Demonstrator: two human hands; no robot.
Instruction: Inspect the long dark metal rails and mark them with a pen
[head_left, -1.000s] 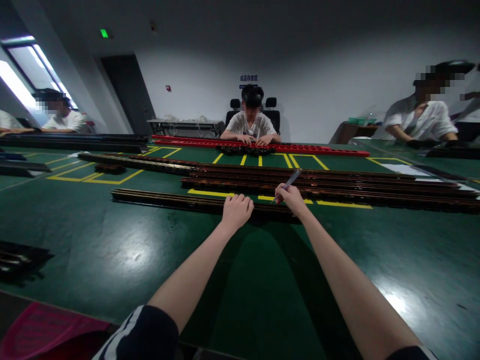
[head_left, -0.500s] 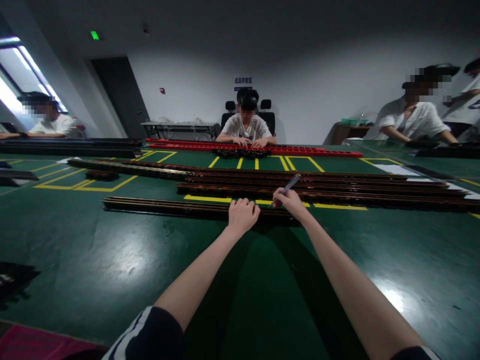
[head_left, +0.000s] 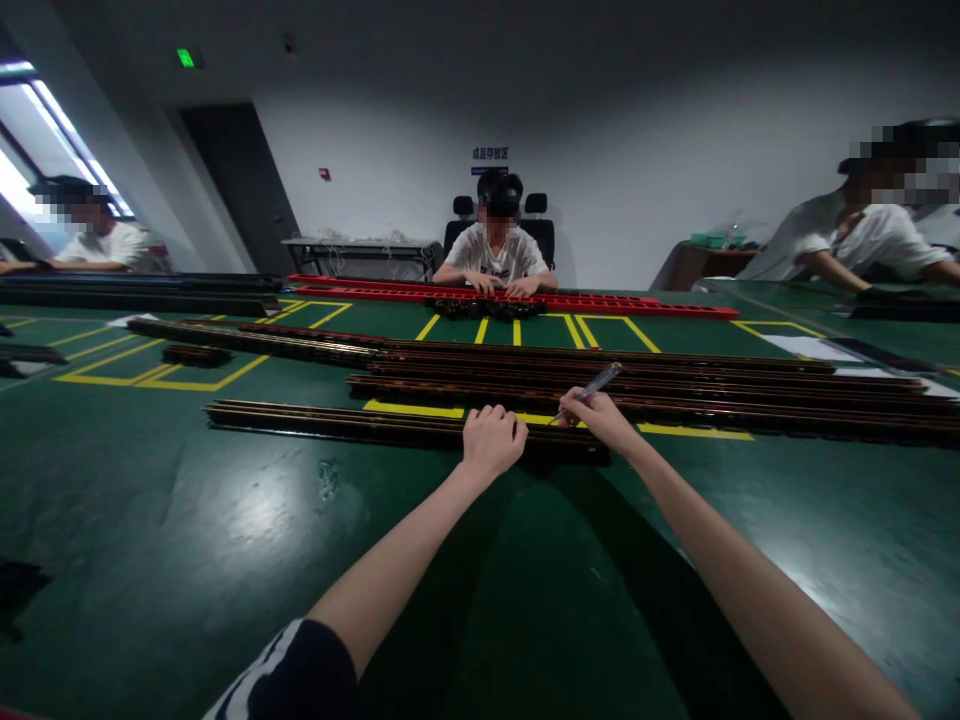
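Observation:
A long dark strip with raised ridges [head_left: 337, 422] lies crosswise on the green table in front of me. My left hand [head_left: 493, 442] is closed over this strip near its right part, fingers curled across its far edge. Between the fingertips of my right hand [head_left: 600, 417] is a slim tool with a clear handle, like a small screwdriver [head_left: 604, 376]. Its handle leans up to the right, and its thin tip points down to the left at the strip, close beside my left hand. Whether the tip touches the strip I cannot tell.
Behind the strip lies a stack of similar dark strips [head_left: 675, 390]. A short dark piece [head_left: 196, 355] sits at left. Across the table a co-worker [head_left: 495, 255] handles red strips [head_left: 637, 305]; other people sit left and right. Yellow lines mark the green tabletop [head_left: 187, 540].
The view has shifted slightly. My right hand and the tool show a little farther right and lower, my left hand still on the strip. The co-worker at right leans differently.

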